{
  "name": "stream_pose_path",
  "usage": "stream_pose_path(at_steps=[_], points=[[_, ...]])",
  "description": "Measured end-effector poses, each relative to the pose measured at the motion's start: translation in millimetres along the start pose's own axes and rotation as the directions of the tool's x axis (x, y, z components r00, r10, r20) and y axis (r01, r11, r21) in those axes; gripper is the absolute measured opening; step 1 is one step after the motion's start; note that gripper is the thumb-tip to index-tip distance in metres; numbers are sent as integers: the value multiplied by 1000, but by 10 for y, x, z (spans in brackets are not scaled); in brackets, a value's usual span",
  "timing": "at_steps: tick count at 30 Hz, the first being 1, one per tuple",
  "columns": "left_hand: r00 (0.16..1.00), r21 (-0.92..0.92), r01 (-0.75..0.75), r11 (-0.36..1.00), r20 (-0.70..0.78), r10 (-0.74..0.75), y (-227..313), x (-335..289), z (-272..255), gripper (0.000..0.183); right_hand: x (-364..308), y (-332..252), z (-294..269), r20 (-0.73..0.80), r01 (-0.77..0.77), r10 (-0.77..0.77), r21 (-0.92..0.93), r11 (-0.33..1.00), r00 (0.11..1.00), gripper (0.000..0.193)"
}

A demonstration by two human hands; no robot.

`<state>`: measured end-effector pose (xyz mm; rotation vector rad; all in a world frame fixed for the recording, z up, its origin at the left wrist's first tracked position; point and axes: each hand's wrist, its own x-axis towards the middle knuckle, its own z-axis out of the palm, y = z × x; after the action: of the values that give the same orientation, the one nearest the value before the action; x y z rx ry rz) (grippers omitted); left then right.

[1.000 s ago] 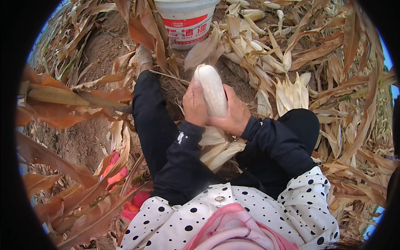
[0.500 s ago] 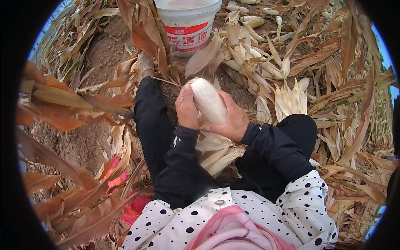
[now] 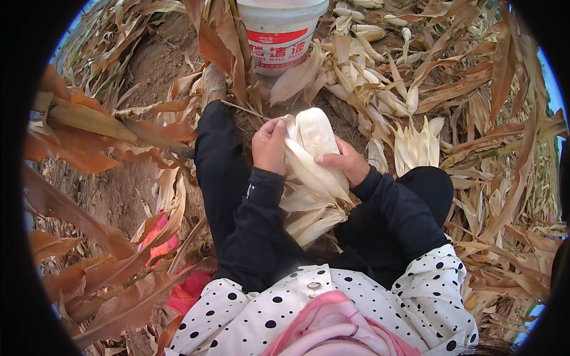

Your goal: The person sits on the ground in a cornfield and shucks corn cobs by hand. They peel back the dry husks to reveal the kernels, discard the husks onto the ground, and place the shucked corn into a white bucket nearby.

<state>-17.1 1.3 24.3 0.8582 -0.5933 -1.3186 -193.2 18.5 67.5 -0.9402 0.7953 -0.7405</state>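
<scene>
A pale ear of corn (image 3: 316,132) stands tilted between my hands, partly stripped of its husk. My left hand (image 3: 270,147) pinches the upper end of a loose husk leaf (image 3: 309,169), which hangs away from the ear's left side. On the ear's right side my right hand (image 3: 349,160) is wrapped round it, thumb across the front. Below, pulled-back husk leaves (image 3: 310,215) spread out between my legs. The far side of the ear, under my right fingers, is hidden.
Ahead stands a white bucket (image 3: 279,18) with a red band. To its right lie several husks and ears (image 3: 371,89). An upright open husk (image 3: 417,145) is by my right knee. Dry stalks (image 3: 89,118) reach in from the left, with red netting (image 3: 190,291) beside me.
My left hand has drawn a husk leaf away from the ear, toward the left and down. The ear now stands more upright, and its bare surface shows.
</scene>
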Motion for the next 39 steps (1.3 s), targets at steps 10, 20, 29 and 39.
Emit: stream_pose_path(at_steps=[10,20,29,39], points=[[955,543,-258,799,21,295,209,102,-173,22,100,-136,-373,-269,58,24,291,955,963,42],[868,366,301,880,277,-413,211,-46,112,50,32,-394,-219,103,572,-767,-731,373,633,60],[851,-238,422,875,436,-292,84,-167,198,44,-90,-385,-13,320,512,-715,-857,62,622,50],[916,186,-17,982,397,-60,84,-282,423,53,119,-359,-156,-207,260,-299,-194,946,931,25]])
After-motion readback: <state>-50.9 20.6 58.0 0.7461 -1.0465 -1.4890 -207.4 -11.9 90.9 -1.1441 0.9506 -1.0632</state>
